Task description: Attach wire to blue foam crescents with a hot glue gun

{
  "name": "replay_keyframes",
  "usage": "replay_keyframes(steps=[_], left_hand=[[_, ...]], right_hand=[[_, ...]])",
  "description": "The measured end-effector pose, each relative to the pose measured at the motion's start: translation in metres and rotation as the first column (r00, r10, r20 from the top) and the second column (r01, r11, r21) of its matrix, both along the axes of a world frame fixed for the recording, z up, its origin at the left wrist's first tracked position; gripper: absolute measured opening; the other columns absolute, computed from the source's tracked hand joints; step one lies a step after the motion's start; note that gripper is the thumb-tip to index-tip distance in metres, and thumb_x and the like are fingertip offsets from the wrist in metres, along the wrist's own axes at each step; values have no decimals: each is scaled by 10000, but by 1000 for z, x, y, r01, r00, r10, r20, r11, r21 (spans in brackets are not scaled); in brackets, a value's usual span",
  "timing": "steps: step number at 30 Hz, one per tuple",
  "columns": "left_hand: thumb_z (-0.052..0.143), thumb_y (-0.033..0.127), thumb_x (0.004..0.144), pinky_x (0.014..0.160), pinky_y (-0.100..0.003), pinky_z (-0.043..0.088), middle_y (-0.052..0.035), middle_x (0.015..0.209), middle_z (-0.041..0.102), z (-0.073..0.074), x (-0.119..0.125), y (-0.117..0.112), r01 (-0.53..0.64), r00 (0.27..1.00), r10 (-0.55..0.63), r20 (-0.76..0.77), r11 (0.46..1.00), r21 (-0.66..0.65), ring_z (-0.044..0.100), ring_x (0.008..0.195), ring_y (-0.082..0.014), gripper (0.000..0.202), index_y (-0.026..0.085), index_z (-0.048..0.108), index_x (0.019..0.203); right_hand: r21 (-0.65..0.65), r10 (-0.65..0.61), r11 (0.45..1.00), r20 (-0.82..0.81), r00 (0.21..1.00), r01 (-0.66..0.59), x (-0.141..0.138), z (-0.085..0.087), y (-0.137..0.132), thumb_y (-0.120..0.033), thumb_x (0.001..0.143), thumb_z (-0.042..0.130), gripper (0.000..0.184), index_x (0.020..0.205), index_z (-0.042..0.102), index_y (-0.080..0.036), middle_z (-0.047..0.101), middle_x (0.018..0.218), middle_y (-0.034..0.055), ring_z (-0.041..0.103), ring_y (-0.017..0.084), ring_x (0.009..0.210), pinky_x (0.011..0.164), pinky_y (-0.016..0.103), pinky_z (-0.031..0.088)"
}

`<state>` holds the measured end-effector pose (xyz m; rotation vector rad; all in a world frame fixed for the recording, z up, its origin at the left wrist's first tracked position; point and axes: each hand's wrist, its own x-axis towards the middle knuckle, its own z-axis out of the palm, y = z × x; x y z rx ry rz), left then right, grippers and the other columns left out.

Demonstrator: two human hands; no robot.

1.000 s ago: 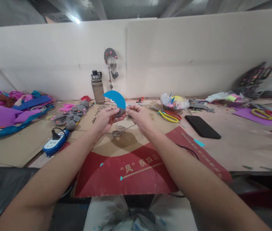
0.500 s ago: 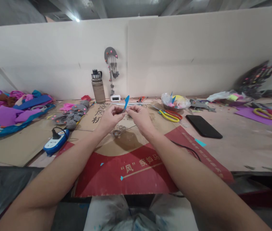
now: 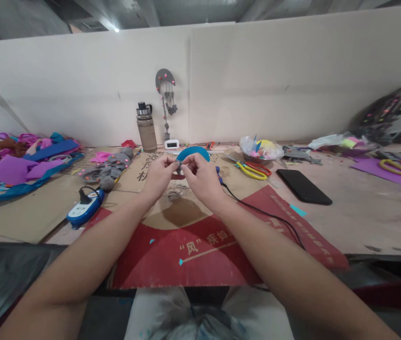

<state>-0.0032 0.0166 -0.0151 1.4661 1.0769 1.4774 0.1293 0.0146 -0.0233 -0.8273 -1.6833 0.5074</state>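
My left hand (image 3: 159,174) and my right hand (image 3: 200,177) are raised together over the middle of the cardboard sheet (image 3: 200,255). Both pinch a blue crescent-shaped foam piece (image 3: 192,153), which lies nearly flat above my fingertips. A small grey bit shows between my fingertips under the crescent. A black cord (image 3: 257,212) runs from under my right hand toward the right front of the table. Small silver scissors (image 3: 174,193) lie on the cardboard just below my hands.
A water bottle (image 3: 146,127), a small clock (image 3: 171,144) and a hanging grey mobile (image 3: 166,94) stand at the back wall. Foam scraps (image 3: 19,165) pile left, a power strip (image 3: 85,209) sits nearby. Yellow-red scissors (image 3: 253,170), a black phone (image 3: 304,186) lie right.
The blue crescent turned from upright and face-on, through edge-on, to lying nearly flat above my fingers. My hands drew closer together and the black cord came into sight by my right hand.
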Motion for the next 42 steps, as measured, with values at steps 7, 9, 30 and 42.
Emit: replay_keyframes(steps=[7, 9, 30, 42], left_hand=[[629, 228, 734, 724, -326, 547, -24, 749, 650, 1, -7, 5, 75, 971, -68, 231, 997, -24, 649, 720, -136, 124, 152, 531, 745], [626, 229, 739, 706, -318, 546, -38, 773, 665, 2, -7, 3, 83, 969, -72, 235, 996, -37, 662, 748, -152, 128, 152, 526, 760], [537, 151, 825, 723, -292, 553, -53, 764, 670, 2, -7, 6, 137, 922, -114, 370, 990, -34, 665, 758, -141, 57, 124, 537, 775], [517, 129, 828, 726, -266, 554, -65, 771, 673, 5, -12, 9, 96, 888, -72, 455, 995, -30, 673, 756, -138, 97, 131, 509, 731]], right_hand=[[-12, -22, 1000, 28, 999, 22, 5, -4, 10, -258, 817, 489, 113, 719, 502, -203, 533, 689, -2, 459, 130, 628, 630, 280, 344], [-56, -36, 998, 22, 999, 38, 7, -5, 12, -273, 815, 496, 131, 706, 498, -201, 509, 657, -12, 437, 124, 600, 611, 276, 337], [-143, 44, 989, -4, 999, -44, 4, -14, 20, -343, 833, 467, 221, 722, 553, -172, 444, 593, -47, 402, 99, 576, 573, 237, 302], [-237, 69, 970, 457, 887, 47, 5, -19, 24, -245, 827, 441, 240, 715, 638, -166, 634, 693, 34, 551, 138, 677, 649, 246, 368]])
